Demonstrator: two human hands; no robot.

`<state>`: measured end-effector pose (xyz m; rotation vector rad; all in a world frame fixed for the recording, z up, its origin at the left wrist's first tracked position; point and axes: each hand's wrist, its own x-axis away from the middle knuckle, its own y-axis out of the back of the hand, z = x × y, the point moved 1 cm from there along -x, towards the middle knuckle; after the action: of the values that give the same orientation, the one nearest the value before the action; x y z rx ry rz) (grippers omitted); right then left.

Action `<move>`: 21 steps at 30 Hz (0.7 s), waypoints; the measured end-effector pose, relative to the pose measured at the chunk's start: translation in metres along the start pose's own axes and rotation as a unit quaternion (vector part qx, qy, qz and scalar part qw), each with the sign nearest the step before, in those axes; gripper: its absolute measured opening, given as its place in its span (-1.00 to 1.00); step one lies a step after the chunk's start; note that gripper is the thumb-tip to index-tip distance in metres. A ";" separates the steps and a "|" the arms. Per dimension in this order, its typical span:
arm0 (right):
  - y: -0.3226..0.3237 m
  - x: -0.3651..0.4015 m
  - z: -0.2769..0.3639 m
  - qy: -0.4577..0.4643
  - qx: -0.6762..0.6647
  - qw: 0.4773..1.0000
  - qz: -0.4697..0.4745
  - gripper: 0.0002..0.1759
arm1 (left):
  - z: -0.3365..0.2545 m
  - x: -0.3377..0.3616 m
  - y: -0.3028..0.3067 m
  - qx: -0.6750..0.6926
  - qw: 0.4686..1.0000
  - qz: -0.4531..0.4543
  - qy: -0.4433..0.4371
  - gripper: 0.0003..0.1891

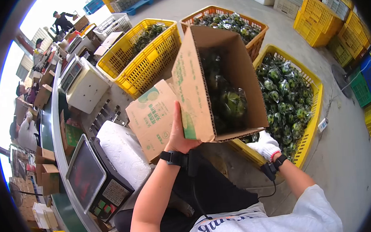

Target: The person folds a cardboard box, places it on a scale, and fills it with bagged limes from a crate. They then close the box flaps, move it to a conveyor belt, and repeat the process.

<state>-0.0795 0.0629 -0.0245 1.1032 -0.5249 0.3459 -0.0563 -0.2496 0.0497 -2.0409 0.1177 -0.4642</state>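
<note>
A cardboard box [190, 90] with green print is held up in front of me, tilted so its open top faces me. Inside it lie round green fruits or vegetables in clear plastic [234, 103]; the deeper part is in shadow. My bare left hand [181, 135] grips the box's lower left side, thumb along the wall, other fingers partly beneath. At the lower right corner, my right hand [264, 146] in a white knit glove is closed against the box, its fingertips partly hidden. Behind that hand stands a yellow crate [317, 109] full of the same wrapped produce.
Left of the box is a cardboard flap or second carton [152, 117]. A digital scale [88, 175] and a white foam block [122, 144] sit on the left, beside a conveyor [58, 135]. Ahead are another yellow crate [149, 59] and an orange crate [257, 38]. People work beyond.
</note>
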 end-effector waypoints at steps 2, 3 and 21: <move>0.009 0.008 0.004 0.029 -0.077 0.997 -0.003 0.06 | -0.004 0.006 -0.007 -0.030 0.999 0.010 0.005 -0.15; 0.018 0.019 0.009 0.028 -0.126 0.991 0.026 0.03 | -0.005 0.012 -0.015 -0.067 0.998 -0.003 -0.006 -0.12; 0.220 0.186 0.189 0.529 -0.242 0.797 -0.166 0.06 | -0.013 0.077 -0.008 -0.090 0.989 -0.083 -0.085 -0.12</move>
<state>-0.0817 -0.0157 0.3105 0.3513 0.5686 0.4285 0.0093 -0.2770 0.0836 -2.2693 -0.1187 -0.3918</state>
